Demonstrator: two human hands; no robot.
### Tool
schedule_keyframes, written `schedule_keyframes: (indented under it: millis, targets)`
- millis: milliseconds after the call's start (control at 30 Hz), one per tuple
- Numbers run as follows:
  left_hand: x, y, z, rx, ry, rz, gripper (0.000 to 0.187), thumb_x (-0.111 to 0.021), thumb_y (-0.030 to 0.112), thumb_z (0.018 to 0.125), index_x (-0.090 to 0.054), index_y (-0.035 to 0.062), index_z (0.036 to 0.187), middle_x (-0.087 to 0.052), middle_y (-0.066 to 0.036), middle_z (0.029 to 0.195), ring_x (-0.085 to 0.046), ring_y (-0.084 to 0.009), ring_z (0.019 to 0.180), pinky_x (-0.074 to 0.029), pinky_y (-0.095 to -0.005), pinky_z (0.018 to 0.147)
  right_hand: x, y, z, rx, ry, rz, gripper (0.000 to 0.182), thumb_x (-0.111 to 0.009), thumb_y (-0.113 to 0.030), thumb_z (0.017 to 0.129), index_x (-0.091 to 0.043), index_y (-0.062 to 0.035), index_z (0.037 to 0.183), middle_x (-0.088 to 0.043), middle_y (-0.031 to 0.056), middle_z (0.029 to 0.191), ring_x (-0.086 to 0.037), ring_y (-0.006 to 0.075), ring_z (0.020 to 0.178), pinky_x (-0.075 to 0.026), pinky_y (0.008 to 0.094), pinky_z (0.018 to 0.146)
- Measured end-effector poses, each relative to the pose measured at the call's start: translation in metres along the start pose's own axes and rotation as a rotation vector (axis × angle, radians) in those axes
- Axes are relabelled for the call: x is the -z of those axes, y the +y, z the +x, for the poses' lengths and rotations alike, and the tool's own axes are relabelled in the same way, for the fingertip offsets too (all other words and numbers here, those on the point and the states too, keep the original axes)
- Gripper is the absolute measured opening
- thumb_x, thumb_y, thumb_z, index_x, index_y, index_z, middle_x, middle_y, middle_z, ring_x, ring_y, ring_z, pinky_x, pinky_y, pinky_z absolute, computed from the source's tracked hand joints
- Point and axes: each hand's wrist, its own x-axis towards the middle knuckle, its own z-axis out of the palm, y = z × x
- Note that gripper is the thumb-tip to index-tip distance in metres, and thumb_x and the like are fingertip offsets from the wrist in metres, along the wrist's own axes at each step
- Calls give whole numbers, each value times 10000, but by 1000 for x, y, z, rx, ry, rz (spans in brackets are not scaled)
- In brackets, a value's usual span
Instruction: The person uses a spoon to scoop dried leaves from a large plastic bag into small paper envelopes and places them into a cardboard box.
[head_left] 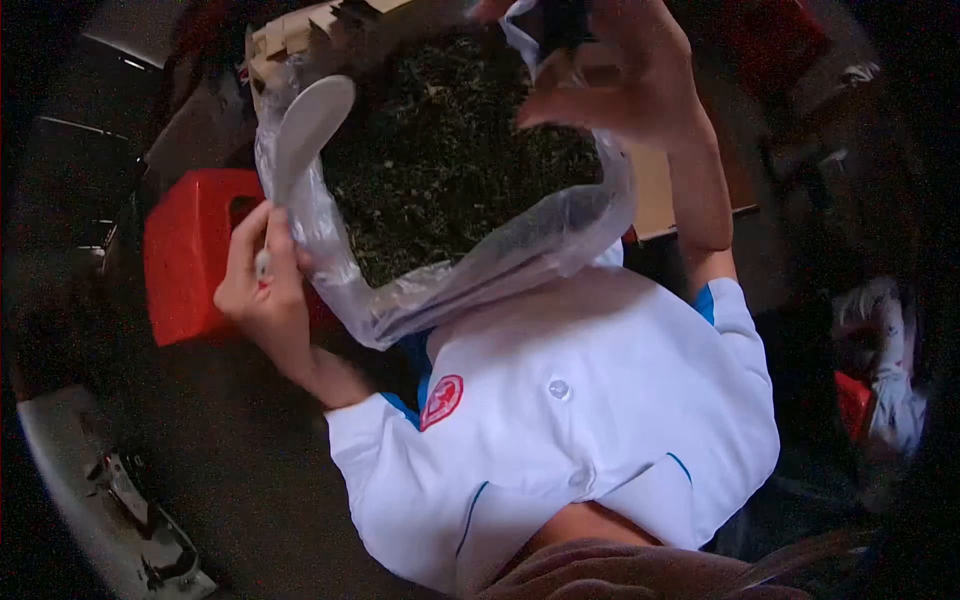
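A white spoon (305, 130) is grasped by the left hand (262, 285); at two o'clock, the plastic bag (480, 270) rim is gripped by the right hand (625, 75).

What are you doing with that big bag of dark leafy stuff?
A person in a white shirt has a large clear plastic bag full of dark dried leaves in front of them. The left hand holds a white spoon by its handle, with the bowl raised at the bag's left edge. The right hand is up at the bag's far rim, fingers spread, and looks to be holding it open. A red stool stands beside the bag.
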Motion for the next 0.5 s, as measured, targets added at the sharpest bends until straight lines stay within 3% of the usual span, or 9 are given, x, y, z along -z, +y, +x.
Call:
schedule_keyframes:
  millis: [100, 233, 367, 500]
  targets:
    - [-11, -3, 8, -69, -69, 136, 140, -624, 135, 855, -665, 45, 954, -589, -41, 571, -548, -71, 491, -411, -236, 451, -18, 1, -15, -143, -2, -166, 566, -765, -130, 704, -465, -58, 1179, -556, 88, 1100, -539, 250, 1061, -458, 353, 875]
    - [-24, -5, 25, -366, -108, 716, 126, -601, 209, 859, -662, 126, 930, -649, -101, 699, -641, -229, 587, -474, -319, 502, -21, 9, -25, -218, -217, -467, 675, -780, -109, 683, -453, -84, 1273, -499, 106, 1260, -487, 291, 1180, -419, 410, 970]
    - [-39, -11, 46, -505, -269, 712, 162, -557, 213, 882, -627, 75, 835, -615, -113, 651, -611, -268, 581, -470, -366, 523, -15, 16, -39, -269, -242, -605, 706, -789, -117, 671, -454, -118, 1292, -492, 88, 1241, -489, 275, 1164, -448, 392, 932]
    - [-50, -16, 67, -413, -710, 528, 187, -578, 205, 871, -643, 33, 902, -623, -159, 705, -626, -301, 628, -464, -377, 559, -14, 13, -42, -370, -173, -681, 609, -779, -113, 677, -508, -126, 1223, -511, 82, 1177, -526, 264, 1093, -468, 362, 890]
